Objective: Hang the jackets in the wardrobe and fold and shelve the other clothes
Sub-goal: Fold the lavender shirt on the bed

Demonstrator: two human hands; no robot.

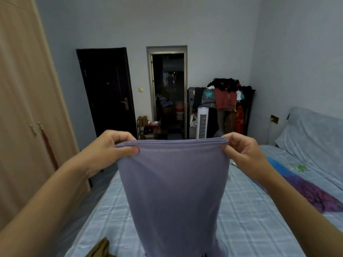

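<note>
Above plaid-sheeted bed (pixel 250 210), held lavender garment (pixel 172 191) taut: left hand (pixel 109 149), right hand (pixel 243 154), fingers (pixel 130 150) pinching top corners, presumably for folding.

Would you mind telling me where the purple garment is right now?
In the head view, the purple garment hangs centre frame over the bed, its top edge pinched between the left hand and the right hand.

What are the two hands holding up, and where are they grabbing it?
A soft lilac-purple cloth garment, held up over the bed. The left hand pinches its top left corner and the right hand pinches its top right corner.
</note>
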